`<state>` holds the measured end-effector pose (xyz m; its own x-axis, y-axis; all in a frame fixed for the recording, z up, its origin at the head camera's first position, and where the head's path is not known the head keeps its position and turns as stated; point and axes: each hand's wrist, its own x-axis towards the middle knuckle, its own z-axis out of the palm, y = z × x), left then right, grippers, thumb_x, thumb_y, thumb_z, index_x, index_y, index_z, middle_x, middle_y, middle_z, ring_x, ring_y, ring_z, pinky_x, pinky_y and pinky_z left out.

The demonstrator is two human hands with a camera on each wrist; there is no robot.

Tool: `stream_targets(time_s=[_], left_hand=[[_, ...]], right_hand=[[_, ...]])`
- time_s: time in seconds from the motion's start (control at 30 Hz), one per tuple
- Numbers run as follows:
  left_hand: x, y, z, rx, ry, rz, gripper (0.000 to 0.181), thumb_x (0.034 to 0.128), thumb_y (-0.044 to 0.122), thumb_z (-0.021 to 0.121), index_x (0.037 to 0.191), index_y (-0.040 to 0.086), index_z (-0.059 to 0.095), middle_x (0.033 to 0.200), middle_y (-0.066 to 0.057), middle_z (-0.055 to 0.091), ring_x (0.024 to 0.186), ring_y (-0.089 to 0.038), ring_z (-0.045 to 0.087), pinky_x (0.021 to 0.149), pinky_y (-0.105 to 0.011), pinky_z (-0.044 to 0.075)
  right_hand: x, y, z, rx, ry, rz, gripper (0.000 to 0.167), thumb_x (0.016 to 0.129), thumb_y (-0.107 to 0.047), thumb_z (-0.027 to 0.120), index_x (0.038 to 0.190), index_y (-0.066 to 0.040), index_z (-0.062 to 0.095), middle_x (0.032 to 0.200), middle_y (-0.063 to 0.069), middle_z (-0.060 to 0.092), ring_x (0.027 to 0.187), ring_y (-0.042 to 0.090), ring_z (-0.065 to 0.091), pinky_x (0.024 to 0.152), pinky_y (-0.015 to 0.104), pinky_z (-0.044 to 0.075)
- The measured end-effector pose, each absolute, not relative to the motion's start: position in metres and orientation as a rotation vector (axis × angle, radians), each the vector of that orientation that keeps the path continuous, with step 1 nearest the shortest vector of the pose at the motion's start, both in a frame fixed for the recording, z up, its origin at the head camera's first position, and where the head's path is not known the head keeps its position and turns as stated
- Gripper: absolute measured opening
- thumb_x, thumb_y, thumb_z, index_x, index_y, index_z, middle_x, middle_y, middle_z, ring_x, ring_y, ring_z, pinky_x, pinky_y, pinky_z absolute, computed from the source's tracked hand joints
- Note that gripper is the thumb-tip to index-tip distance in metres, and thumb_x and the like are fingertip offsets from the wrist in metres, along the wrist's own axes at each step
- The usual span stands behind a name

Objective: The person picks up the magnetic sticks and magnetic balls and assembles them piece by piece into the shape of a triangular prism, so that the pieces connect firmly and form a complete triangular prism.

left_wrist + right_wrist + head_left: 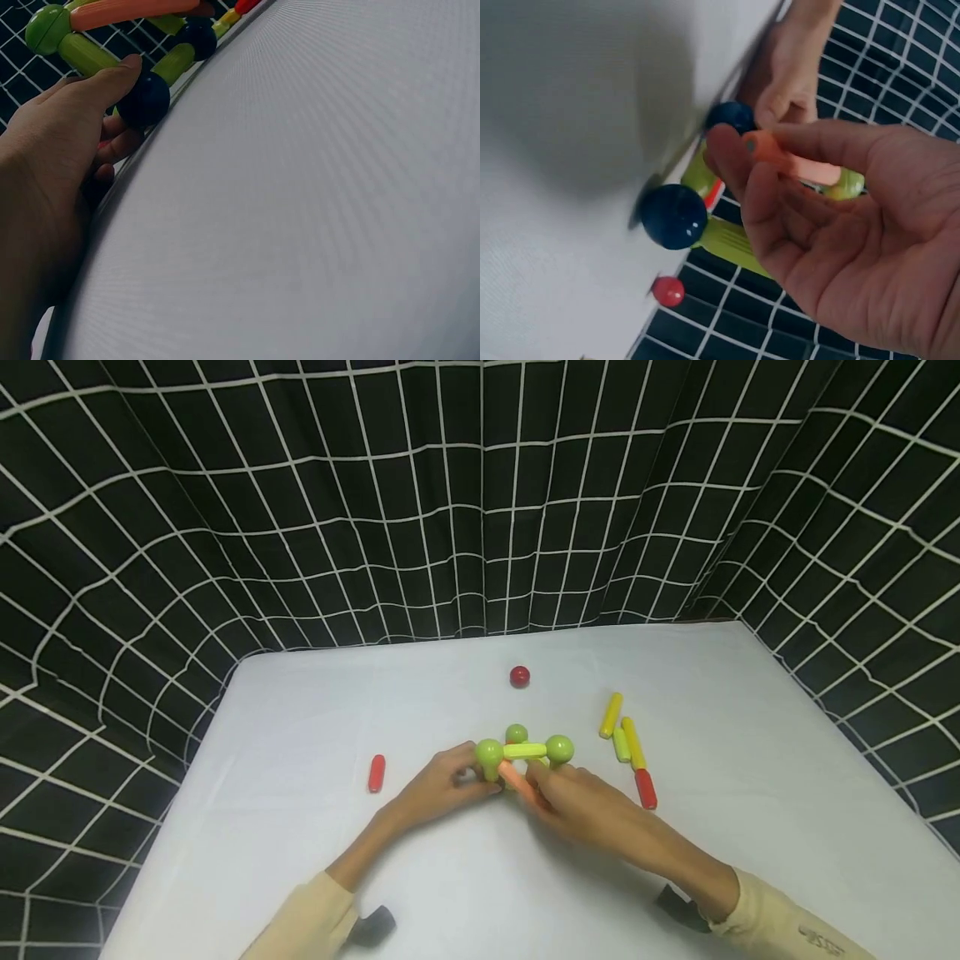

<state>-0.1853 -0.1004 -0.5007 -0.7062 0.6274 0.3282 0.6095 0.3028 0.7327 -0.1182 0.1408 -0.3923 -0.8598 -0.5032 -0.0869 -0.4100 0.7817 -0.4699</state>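
Note:
A frame of sticks and balls stands between the hands, with green balls (559,749) on top, a yellow-green stick (524,750) joining two of them, and dark blue balls (673,217) at the base. My left hand (442,785) grips a lower corner, its thumb and fingers around a dark blue ball (145,101). With thumb and fingers my right hand (592,802) pinches an orange stick (519,782). The far end of that stick meets the left green ball (489,753); its near end is free. Hands hide part of the frame's lower side.
A red ball (520,677) lies behind the frame. To the left is a short red stick (377,773). At right lie two yellow sticks (611,715), a short green stick (622,745) and a red stick (646,789). Dark grid-patterned curtain (480,485) surrounds the white table (300,718).

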Motion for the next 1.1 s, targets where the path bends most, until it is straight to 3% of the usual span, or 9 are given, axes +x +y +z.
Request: stream_targets(time_s=[0.2, 0.43, 0.7, 0.87, 0.97, 1.1], left_hand=[[-0.186, -0.099, -0.501, 1.199, 2.528, 1.393, 0.025, 0.0928, 0.022, 0.079, 0.115, 0.02, 0.07, 0.104, 0.005, 0.07, 0.1, -0.006, 0.066, 0.096, -0.031, 0.058], [-0.187, -0.099, -0.502, 1.227, 2.543, 1.364, 0.019, 0.0929, 0.022, 0.079, 0.108, 0.02, 0.069, 0.105, 0.006, 0.07, 0.098, -0.004, 0.064, 0.091, -0.025, 0.057], [-0.186, -0.097, -0.501, 1.209, 2.545, 1.349, 0.017, 0.0932, 0.024, 0.079, 0.108, 0.02, 0.07, 0.106, 0.006, 0.07, 0.099, -0.004, 0.063, 0.093, -0.026, 0.055], [-0.185, -0.096, -0.501, 1.223, 2.536, 1.375, 0.018, 0.0932, 0.022, 0.079, 0.109, 0.019, 0.071, 0.107, 0.006, 0.07, 0.099, -0.005, 0.064, 0.093, -0.026, 0.056], [-0.184, -0.097, -0.5, 1.225, 2.531, 1.4, 0.019, 0.0932, 0.022, 0.079, 0.111, 0.018, 0.072, 0.107, 0.005, 0.07, 0.099, -0.005, 0.065, 0.092, -0.026, 0.057], [-0.185, -0.1, -0.5, 1.17, 2.56, 1.415, 0.023, 0.0935, 0.023, 0.079, 0.115, 0.019, 0.074, 0.096, 0.006, 0.066, 0.087, -0.003, 0.059, 0.08, -0.022, 0.055]], right_hand=[[-0.116, 0.134, -0.401, -0.699, 2.936, -0.403, 0.014, 0.098, -0.013, 0.072, 0.102, -0.006, 0.061, 0.061, -0.001, 0.047, 0.052, 0.014, 0.046, 0.049, 0.022, 0.038], [-0.114, 0.135, -0.41, -0.77, 3.088, -0.096, 0.041, 0.083, 0.0, 0.084, 0.114, -0.002, 0.057, 0.074, 0.007, 0.062, 0.054, 0.019, 0.046, 0.049, 0.029, 0.042], [-0.117, 0.144, -0.416, -0.83, 3.114, -0.052, 0.045, 0.082, 0.001, 0.084, 0.116, -0.002, 0.055, 0.081, 0.006, 0.063, 0.057, 0.017, 0.042, 0.05, 0.027, 0.039], [-0.118, 0.153, -0.402, -0.667, 2.954, -0.324, 0.031, 0.09, -0.007, 0.079, 0.113, -0.008, 0.057, 0.066, 0.0, 0.053, 0.055, 0.014, 0.042, 0.051, 0.022, 0.035], [-0.121, 0.164, -0.391, -0.56, 2.836, -0.561, 0.014, 0.094, -0.014, 0.077, 0.097, -0.011, 0.064, 0.063, -0.004, 0.052, 0.054, 0.01, 0.044, 0.05, 0.021, 0.036], [-0.135, 0.18, -0.387, -0.486, 2.756, -0.778, 0.018, 0.094, -0.019, 0.077, 0.087, -0.009, 0.064, 0.069, -0.003, 0.061, 0.058, 0.008, 0.052, 0.052, 0.021, 0.042]])
